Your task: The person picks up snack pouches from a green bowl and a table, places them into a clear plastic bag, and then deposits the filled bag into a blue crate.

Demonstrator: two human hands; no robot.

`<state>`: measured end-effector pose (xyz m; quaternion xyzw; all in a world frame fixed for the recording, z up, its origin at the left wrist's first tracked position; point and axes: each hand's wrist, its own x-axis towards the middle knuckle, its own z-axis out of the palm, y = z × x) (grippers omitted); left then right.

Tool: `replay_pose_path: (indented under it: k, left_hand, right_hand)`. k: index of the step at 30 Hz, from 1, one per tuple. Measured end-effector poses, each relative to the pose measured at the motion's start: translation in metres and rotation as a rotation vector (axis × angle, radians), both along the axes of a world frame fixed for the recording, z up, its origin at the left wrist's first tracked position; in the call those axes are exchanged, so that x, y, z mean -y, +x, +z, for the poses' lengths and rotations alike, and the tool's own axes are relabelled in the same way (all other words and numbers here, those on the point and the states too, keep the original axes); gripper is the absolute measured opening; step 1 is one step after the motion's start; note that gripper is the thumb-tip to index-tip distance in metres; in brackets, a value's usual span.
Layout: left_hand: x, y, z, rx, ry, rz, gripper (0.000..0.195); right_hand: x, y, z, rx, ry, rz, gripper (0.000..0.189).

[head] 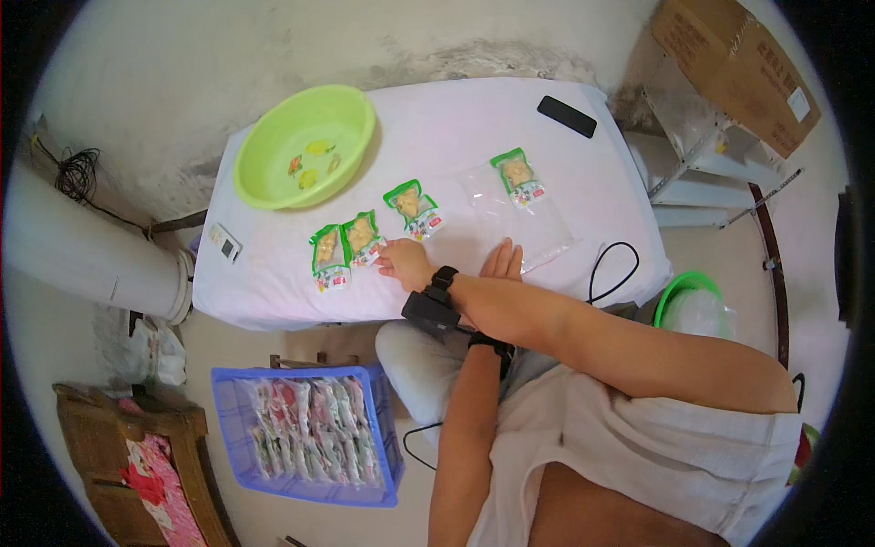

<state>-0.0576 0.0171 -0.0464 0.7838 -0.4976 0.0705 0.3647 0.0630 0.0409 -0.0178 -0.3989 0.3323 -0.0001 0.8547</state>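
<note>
My arms cross, the right over the left. My right hand (405, 264) pinches the lower corner of a green-edged food packet (361, 232) with pale pieces inside. Another such packet (328, 247) lies beside it on the left. Farther right are what look like two overlapping packets (408, 203). My left hand (502, 261) rests with fingers extended at the near edge of a large clear plastic bag (547, 236), its palm partly hidden. One more packet (517, 172) lies on or in the upper part of that bag; which, I cannot tell.
On the white-covered table (451, 137) stand a green basin (273, 150), a black phone (567, 117), a small white remote-like device (225, 243) and a black cable loop (636, 263). A blue crate (304, 498) of packed bags stands below; a green basket (690, 279) is at the right.
</note>
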Motion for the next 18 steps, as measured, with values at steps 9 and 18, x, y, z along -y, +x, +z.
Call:
replay_pose_path:
  k: [9, 18]
  left_hand:
    - [0.008, 0.005, -0.003, 0.052, -0.002, -0.018, 0.044]
    - [0.009, 0.006, -0.008, 0.087, -0.081, 0.027, 0.038]
  right_hand:
    - [0.019, -0.038, -0.005, 0.094, 0.077, 0.133, 0.040]
    - [-0.005, -0.031, 0.018, -0.012, -0.013, -0.014, 0.043]
